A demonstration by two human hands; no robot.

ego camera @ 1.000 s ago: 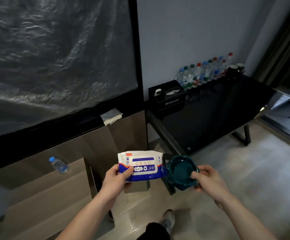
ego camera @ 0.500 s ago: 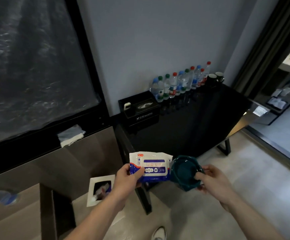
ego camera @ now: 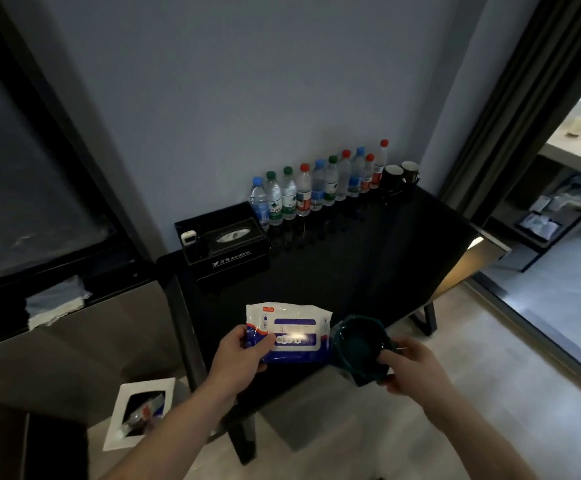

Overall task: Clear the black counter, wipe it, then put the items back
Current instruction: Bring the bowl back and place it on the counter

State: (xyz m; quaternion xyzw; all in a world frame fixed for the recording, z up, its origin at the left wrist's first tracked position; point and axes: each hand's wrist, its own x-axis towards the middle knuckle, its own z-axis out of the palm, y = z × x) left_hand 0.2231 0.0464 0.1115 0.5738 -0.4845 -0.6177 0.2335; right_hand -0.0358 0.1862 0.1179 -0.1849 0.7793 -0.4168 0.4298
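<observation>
My left hand (ego camera: 238, 358) grips a white and blue pack of wet wipes (ego camera: 290, 332) by its left end, held over the near edge of the black counter (ego camera: 368, 268). My right hand (ego camera: 412, 367) holds a dark teal glass ashtray (ego camera: 360, 348) right beside the pack. At the counter's back stands a row of several water bottles (ego camera: 316, 185) with red, green and blue caps, two dark mugs (ego camera: 401, 176) at the right end, and a black tissue box (ego camera: 226, 244) at the left.
A folded grey cloth (ego camera: 55, 304) lies on the low wooden cabinet to the left. A white-lined bin (ego camera: 140, 412) with rubbish stands on the floor by the counter's leg. A dark curtain and a doorway are to the right.
The view has swung right and closer to the counter; both hands, still holding the wipes and ashtray, are now over its near edge.
</observation>
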